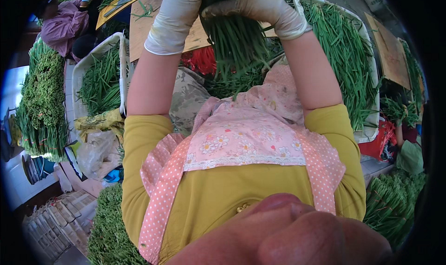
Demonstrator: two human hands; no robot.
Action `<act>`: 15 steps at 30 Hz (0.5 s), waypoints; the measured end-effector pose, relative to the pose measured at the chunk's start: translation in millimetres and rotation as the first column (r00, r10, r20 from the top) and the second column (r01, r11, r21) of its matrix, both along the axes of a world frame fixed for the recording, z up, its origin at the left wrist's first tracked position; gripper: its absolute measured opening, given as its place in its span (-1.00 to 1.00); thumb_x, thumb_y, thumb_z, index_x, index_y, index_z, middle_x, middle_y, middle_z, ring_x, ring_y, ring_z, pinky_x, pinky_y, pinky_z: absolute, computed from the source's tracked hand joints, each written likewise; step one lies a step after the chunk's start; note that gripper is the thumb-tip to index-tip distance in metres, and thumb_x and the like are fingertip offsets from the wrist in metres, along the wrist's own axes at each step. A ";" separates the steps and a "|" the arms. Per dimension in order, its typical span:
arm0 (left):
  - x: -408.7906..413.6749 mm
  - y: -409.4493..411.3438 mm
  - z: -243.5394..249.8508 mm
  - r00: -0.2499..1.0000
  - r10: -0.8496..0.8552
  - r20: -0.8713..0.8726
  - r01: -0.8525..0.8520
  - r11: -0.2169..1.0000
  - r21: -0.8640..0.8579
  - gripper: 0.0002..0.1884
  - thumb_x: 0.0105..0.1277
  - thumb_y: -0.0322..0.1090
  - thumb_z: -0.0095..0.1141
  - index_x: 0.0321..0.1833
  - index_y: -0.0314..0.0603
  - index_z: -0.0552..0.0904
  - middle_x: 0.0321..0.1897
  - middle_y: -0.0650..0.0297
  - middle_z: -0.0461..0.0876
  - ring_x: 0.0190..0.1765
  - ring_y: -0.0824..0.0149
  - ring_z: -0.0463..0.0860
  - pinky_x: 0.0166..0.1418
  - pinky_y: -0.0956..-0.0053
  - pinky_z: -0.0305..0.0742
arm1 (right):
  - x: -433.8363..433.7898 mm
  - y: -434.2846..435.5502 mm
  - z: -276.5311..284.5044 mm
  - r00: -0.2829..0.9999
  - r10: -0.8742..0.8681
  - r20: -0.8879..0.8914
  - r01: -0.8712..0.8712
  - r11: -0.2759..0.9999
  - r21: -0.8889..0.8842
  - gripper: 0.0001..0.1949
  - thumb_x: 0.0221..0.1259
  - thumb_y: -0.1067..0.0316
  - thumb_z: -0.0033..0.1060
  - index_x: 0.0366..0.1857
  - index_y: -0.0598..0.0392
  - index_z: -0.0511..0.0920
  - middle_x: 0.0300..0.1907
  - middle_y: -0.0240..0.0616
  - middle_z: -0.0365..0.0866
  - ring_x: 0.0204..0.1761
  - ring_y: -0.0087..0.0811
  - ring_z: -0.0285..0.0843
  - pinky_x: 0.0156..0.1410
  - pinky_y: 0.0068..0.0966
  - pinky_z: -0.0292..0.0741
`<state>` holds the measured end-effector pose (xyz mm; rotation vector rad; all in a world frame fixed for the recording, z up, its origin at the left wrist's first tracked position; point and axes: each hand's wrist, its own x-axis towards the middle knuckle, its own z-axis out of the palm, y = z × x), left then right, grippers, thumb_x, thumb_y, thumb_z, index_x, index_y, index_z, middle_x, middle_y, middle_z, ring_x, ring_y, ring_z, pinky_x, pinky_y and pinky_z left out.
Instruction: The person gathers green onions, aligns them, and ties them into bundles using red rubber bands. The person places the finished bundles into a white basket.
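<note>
Both my hands wear whitish, soiled gloves and are raised near the top edge, where part of them is cut off. Between them is a thick bunch of long green stalks point(233, 38), likely flowering chives, its ends hanging towards my lap. My left hand point(190, 12) grips it from the left. My right hand point(252, 5) wraps around it from the right, fingers across the front. Below the bunch, red ties point(200, 60) and loose green leaves point(237, 84) lie before me. A wooden board point(195, 35) spans behind the bunch.
White plastic crates of green stalks stand on the right point(339, 63) and left point(101, 80). Bundled stalks with buds point(45, 90) are stacked far left. A person in a checked shirt point(66, 24) works upper left; another person's green sleeve point(410, 157) shows far right.
</note>
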<state>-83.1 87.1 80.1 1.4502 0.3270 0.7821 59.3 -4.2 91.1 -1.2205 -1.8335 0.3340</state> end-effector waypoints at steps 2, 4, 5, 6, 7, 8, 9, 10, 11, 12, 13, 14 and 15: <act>-0.3 -8.4 -5.6 0.977 0.179 0.113 -0.188 0.979 0.079 -0.67 0.11 -0.53 0.34 -0.04 -0.26 0.63 -0.17 0.27 0.68 -0.12 0.41 0.63 -0.04 0.50 0.55 | -7.6 0.9 -18.0 0.999 -0.045 -0.028 0.047 0.998 0.050 -0.55 -0.11 0.22 0.55 -0.08 0.09 0.63 -0.08 -0.15 0.66 -0.07 -0.26 0.60 0.06 -0.37 0.51; 0.0 9.2 -5.2 0.952 0.125 0.279 -0.123 0.992 -0.022 -0.73 0.16 -0.52 0.27 -0.07 -0.33 0.61 -0.30 0.19 0.70 -0.24 0.29 0.69 -0.09 0.43 0.62 | -10.6 -7.5 -69.3 0.961 -0.175 -0.216 0.109 0.952 -0.285 -0.12 -0.22 0.13 0.65 0.27 0.15 0.30 0.19 0.01 0.50 0.19 -0.14 0.45 0.28 -0.32 0.40; -3.9 14.4 -0.3 0.949 0.125 0.289 -0.100 0.990 -0.102 -0.77 0.18 -0.53 0.24 -0.10 -0.35 0.62 -0.34 0.16 0.70 -0.27 0.25 0.71 -0.11 0.40 0.64 | -7.8 -6.4 -110.8 0.952 -0.294 -0.091 0.256 0.921 -0.294 0.18 -0.30 0.02 0.71 0.47 0.17 0.06 0.32 0.11 0.38 0.37 -0.06 0.34 0.43 -0.31 0.31; -7.7 33.2 -10.4 0.936 0.176 0.305 -0.106 0.966 -0.234 -0.83 0.19 -0.54 0.20 -0.16 -0.37 0.65 -0.32 0.10 0.71 -0.26 0.18 0.73 -0.11 0.33 0.68 | -7.8 -8.6 -137.0 0.925 -0.378 -0.036 0.345 0.877 -0.334 0.29 -0.37 -0.03 0.74 0.51 0.15 -0.04 0.35 0.10 0.34 0.42 -0.09 0.27 0.47 -0.33 0.25; -10.5 40.2 -11.8 0.933 0.158 0.322 -0.097 0.975 -0.199 -0.85 0.20 -0.53 0.20 -0.18 -0.37 0.67 -0.31 0.10 0.72 -0.25 0.18 0.73 -0.11 0.33 0.68 | -6.3 -9.4 -165.8 0.934 -0.353 -0.055 0.332 0.915 -0.232 0.25 -0.26 0.03 0.70 0.53 0.11 -0.09 0.27 0.04 0.45 0.25 -0.10 0.48 0.30 -0.34 0.46; -13.2 49.0 -16.2 0.930 0.171 0.325 -0.108 0.973 -0.202 -0.84 0.20 -0.52 0.19 -0.16 -0.37 0.67 -0.30 0.10 0.72 -0.25 0.18 0.73 -0.11 0.33 0.69 | -10.3 -13.0 -162.6 0.917 -0.333 -0.219 0.213 0.875 -0.435 0.09 -0.12 0.12 0.60 0.51 0.10 0.00 0.16 -0.05 0.53 0.07 -0.22 0.57 0.10 -0.40 0.54; -17.1 54.3 -18.2 0.926 0.188 0.327 -0.126 0.971 -0.201 -0.83 0.21 -0.52 0.19 -0.15 -0.38 0.67 -0.30 0.10 0.72 -0.25 0.18 0.73 -0.11 0.32 0.69 | -12.4 -14.9 -157.3 0.883 -0.307 -0.356 0.072 0.836 -0.545 -0.05 -0.02 0.19 0.51 0.48 0.10 0.08 0.06 -0.14 0.58 -0.06 -0.32 0.59 -0.05 -0.46 0.55; -21.5 57.9 -19.8 0.925 0.185 0.333 -0.119 0.971 -0.209 -0.83 0.22 -0.51 0.19 -0.14 -0.37 0.67 -0.29 0.11 0.72 -0.24 0.17 0.73 -0.10 0.32 0.69 | -15.0 -17.4 -152.8 0.821 -0.320 -0.473 -0.064 0.772 -0.633 -0.19 0.08 0.27 0.42 0.44 0.09 0.17 -0.03 -0.23 0.62 -0.19 -0.43 0.61 -0.20 -0.51 0.57; -25.1 60.5 -20.7 0.923 0.181 0.339 -0.111 0.970 -0.217 -0.83 0.22 -0.49 0.19 -0.14 -0.37 0.67 -0.29 0.11 0.73 -0.24 0.17 0.73 -0.09 0.31 0.68 | -13.2 -18.4 -149.4 0.766 -0.314 -0.561 -0.179 0.733 -0.656 -0.30 0.14 0.32 0.32 0.40 0.09 0.24 -0.11 -0.30 0.63 -0.28 -0.53 0.58 -0.31 -0.57 0.53; -27.5 63.5 -21.8 0.921 0.174 0.349 -0.097 0.969 -0.225 -0.83 0.23 -0.48 0.19 -0.14 -0.37 0.67 -0.28 0.11 0.73 -0.23 0.17 0.73 -0.09 0.30 0.68 | -10.6 -20.1 -146.0 0.702 -0.319 -0.637 -0.288 0.691 -0.663 -0.41 0.21 0.37 0.23 0.36 0.10 0.32 -0.18 -0.38 0.64 -0.37 -0.62 0.54 -0.41 -0.62 0.48; -30.1 66.9 -23.3 0.912 0.177 0.369 -0.086 0.965 -0.249 -0.83 0.24 -0.46 0.19 -0.14 -0.36 0.67 -0.28 0.11 0.73 -0.23 0.16 0.73 -0.08 0.29 0.68 | -9.5 -22.5 -142.9 0.682 -0.324 -0.655 -0.269 0.722 -0.637 -0.48 0.24 0.38 0.18 0.31 0.09 0.36 -0.20 -0.40 0.64 -0.36 -0.66 0.52 -0.40 -0.63 0.47; -32.8 70.8 -24.8 0.904 0.181 0.388 -0.075 0.959 -0.273 -0.82 0.25 -0.45 0.19 -0.13 -0.36 0.67 -0.28 0.10 0.73 -0.22 0.15 0.72 -0.07 0.28 0.67 | -9.2 -25.8 -139.7 0.663 -0.328 -0.673 -0.249 0.752 -0.611 -0.54 0.26 0.39 0.12 0.27 0.09 0.40 -0.23 -0.43 0.64 -0.36 -0.69 0.51 -0.38 -0.64 0.46; -37.9 75.3 -25.5 0.894 0.190 0.407 -0.069 0.953 -0.294 -0.82 0.26 -0.43 0.19 -0.13 -0.35 0.67 -0.27 0.10 0.73 -0.22 0.15 0.72 -0.06 0.27 0.67 | -8.8 -28.1 -135.8 0.644 -0.324 -0.693 -0.234 0.780 -0.581 -0.60 0.29 0.40 0.07 0.22 0.08 0.45 -0.25 -0.45 0.63 -0.35 -0.72 0.49 -0.37 -0.66 0.45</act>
